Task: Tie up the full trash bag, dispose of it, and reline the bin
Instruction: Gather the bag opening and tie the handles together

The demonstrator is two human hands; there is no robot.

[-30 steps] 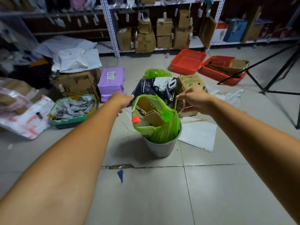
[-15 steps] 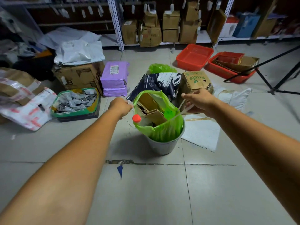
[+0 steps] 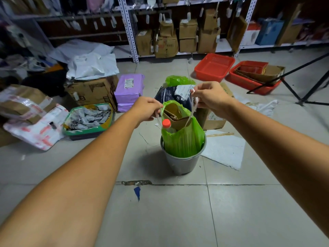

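Note:
A grey bin (image 3: 181, 163) stands on the tiled floor, lined with a green trash bag (image 3: 183, 139) that rises above the rim. Cardboard pieces (image 3: 175, 114) and a bottle with a red cap (image 3: 166, 123) stick out of the bag's mouth. My left hand (image 3: 146, 109) pinches the white drawstring at the bag's left side. Over on the right and higher, my right hand (image 3: 211, 97) grips the other white drawstring loop, pulled taut. A crumpled green bag (image 3: 178, 80) lies on the floor behind the bin.
Around the bin lie a dark printed bag (image 3: 170, 93), a cardboard box (image 3: 213, 118), purple parcels (image 3: 129, 88), a green tray of packets (image 3: 89, 118) and white sheets (image 3: 226, 150). Red baskets (image 3: 213, 66) and a tripod (image 3: 306, 86) are at the right. Shelving with boxes (image 3: 178, 36) lines the back.
Both hands have lifted and drawn the white drawstrings upward. The bag's mouth has narrowed and the bag now stands taller out of the bin. My right hand rose the most.

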